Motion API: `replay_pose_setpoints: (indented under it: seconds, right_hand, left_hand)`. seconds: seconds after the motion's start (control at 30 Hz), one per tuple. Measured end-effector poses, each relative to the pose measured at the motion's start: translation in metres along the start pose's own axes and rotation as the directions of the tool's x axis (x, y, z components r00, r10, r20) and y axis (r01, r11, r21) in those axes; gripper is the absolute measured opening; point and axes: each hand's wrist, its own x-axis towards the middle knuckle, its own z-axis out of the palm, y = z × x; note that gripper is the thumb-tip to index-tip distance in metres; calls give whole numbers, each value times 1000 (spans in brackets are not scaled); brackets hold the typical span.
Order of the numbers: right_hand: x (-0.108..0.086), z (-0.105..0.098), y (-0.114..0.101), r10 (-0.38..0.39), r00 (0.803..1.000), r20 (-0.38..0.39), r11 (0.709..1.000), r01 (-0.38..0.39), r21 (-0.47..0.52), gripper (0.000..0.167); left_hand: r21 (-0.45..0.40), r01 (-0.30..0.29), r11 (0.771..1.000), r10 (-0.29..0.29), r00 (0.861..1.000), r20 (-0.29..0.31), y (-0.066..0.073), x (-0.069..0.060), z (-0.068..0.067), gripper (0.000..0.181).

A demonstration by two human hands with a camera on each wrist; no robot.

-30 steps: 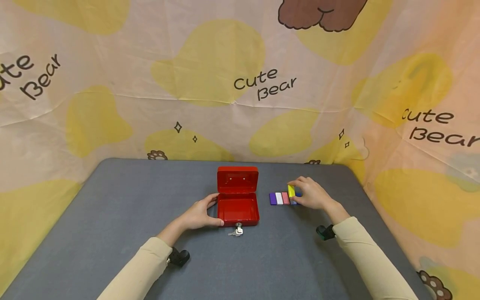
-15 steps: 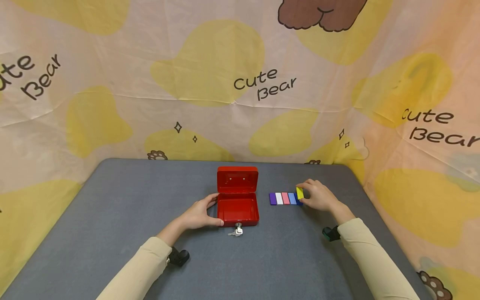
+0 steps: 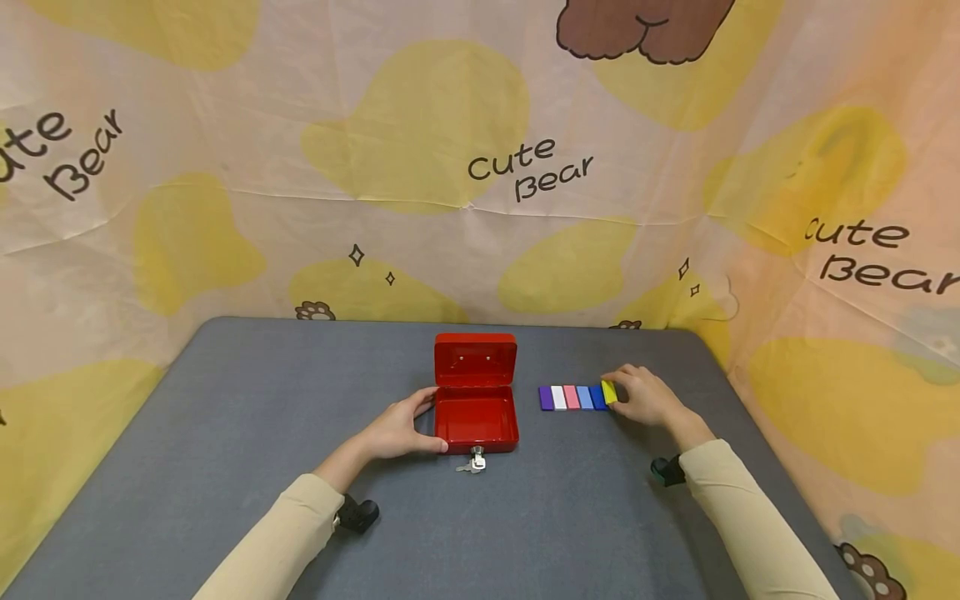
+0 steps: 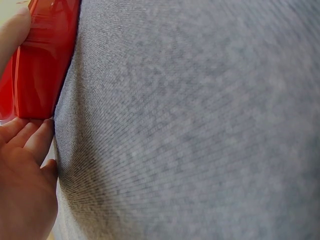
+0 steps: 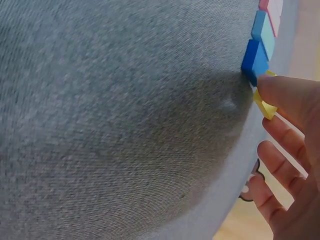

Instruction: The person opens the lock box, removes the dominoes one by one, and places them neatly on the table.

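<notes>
A small red cash box [image 3: 477,418] stands with its lid [image 3: 476,360] raised, and its inside shows bare. My left hand [image 3: 397,429] holds the box at its left side, thumb at the front corner and fingers farther back; the left wrist view shows the thumb and fingertips [image 4: 37,142] against the red wall. At right, my right hand [image 3: 648,398] pinches a yellow block [image 3: 609,392] between thumb and fingers, tilted, at the right end of a row. That row runs purple [image 3: 546,398], white, pink, light blue and dark blue block [image 5: 255,60].
Keys [image 3: 474,462] hang from the lock at the box's front. Grey cloth covers the table [image 3: 495,533]. A printed curtain [image 3: 420,167] rises behind the table and along both sides. Each wrist wears a black device [image 3: 358,514].
My right hand has carried the yellow block rightward and down, from above the light blue block to the right of the dark blue one. The left hand and box have not visibly moved.
</notes>
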Motion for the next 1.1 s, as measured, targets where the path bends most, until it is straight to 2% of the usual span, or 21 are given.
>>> replay_pose_setpoints:
  seconds: [0.5,1.1]
  right_hand:
    - [-4,10,11,16,999,42,999,-14,-30,44]
    - [-5,7,6,22,997,80,1000,-21,-16,44]
  left_hand:
    - [2,7,1000,-7,1000,-4,4,-2,0,93]
    - [14,20,1000,-20,1000,1,4,-2,-1,92]
